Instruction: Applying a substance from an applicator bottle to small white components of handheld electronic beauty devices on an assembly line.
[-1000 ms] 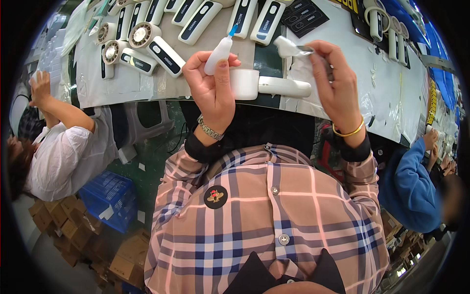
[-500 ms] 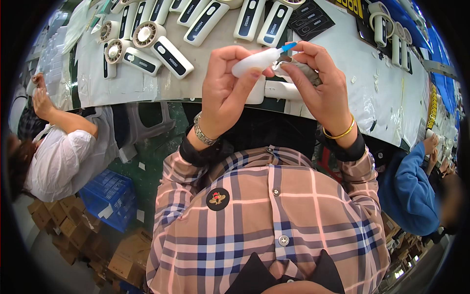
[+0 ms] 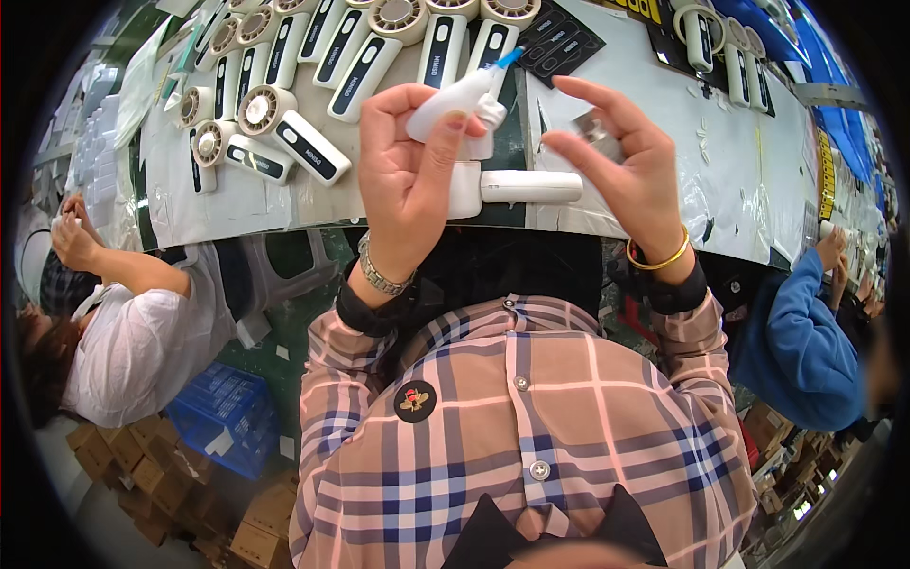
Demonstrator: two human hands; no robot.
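My left hand [image 3: 408, 175] is closed around a white squeeze bottle [image 3: 445, 106] with a thin blue tip [image 3: 509, 58], which points up to the right. By its fingertips is a small white part [image 3: 490, 112]. My right hand [image 3: 630, 156] is raised to the right, thumb and forefinger apart. A grey, crumpled wad [image 3: 597, 137], blurred and partly covered, sits within its curled fingers. Below and between the hands, a white fan handle [image 3: 531, 187] lies near the table's front edge. Another white piece [image 3: 464, 192] touches its left end, partly behind my left hand.
Several white handheld fans with dark panels, such as one fan [image 3: 313, 147], crowd the table's left and back. A black sheet [image 3: 561, 43] lies at the back, and more fans [image 3: 744, 71] stand far right. Co-workers sit on both sides, in a white top [image 3: 142, 332] and a blue sleeve [image 3: 806, 341].
My hands have moved apart: the left went left with the squeeze bottle, and the right thumb and forefinger have spread. The white handle below now shows fully. The whole view has shifted slightly.
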